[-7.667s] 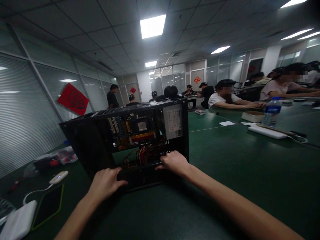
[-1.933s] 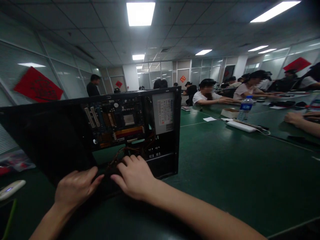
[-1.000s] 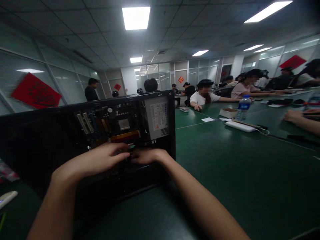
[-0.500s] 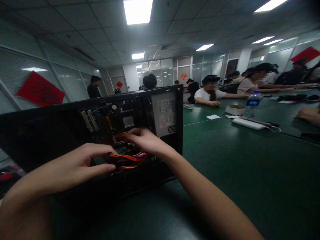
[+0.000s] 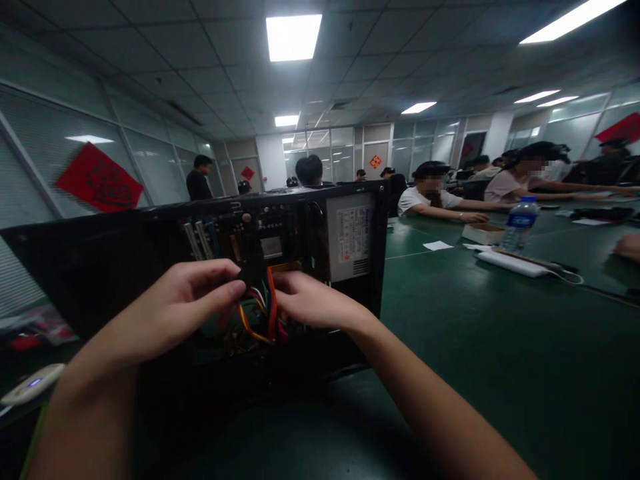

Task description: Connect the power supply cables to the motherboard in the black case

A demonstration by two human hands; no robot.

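Note:
An opened black computer case (image 5: 310, 195) stands before me on the table, its inside facing me. My left hand (image 5: 193, 297) pinches the dark end of a cable bundle (image 5: 272, 303) between thumb and fingers. Red, orange, yellow and white wires hang from that end and loop down into the case. My right hand (image 5: 315, 300) reaches in beside the wires, its fingertips hidden behind them. Further in is the motherboard with a square metal-topped part (image 5: 271, 247) and pale slots (image 5: 199, 241). A labelled power supply (image 5: 350, 235) fills the case's right end.
On the green table (image 5: 480, 347) to the right are a water bottle (image 5: 520, 223), a white power strip-like object (image 5: 513, 263), an open box (image 5: 483, 233) and paper (image 5: 438, 245). A white oval device (image 5: 33, 385) lies at left. Several people sit beyond.
My left hand has raised the cable bundle's dark end, so the wires now stand upright instead of lying sideways. My right hand has drawn back from the board to beside the wires.

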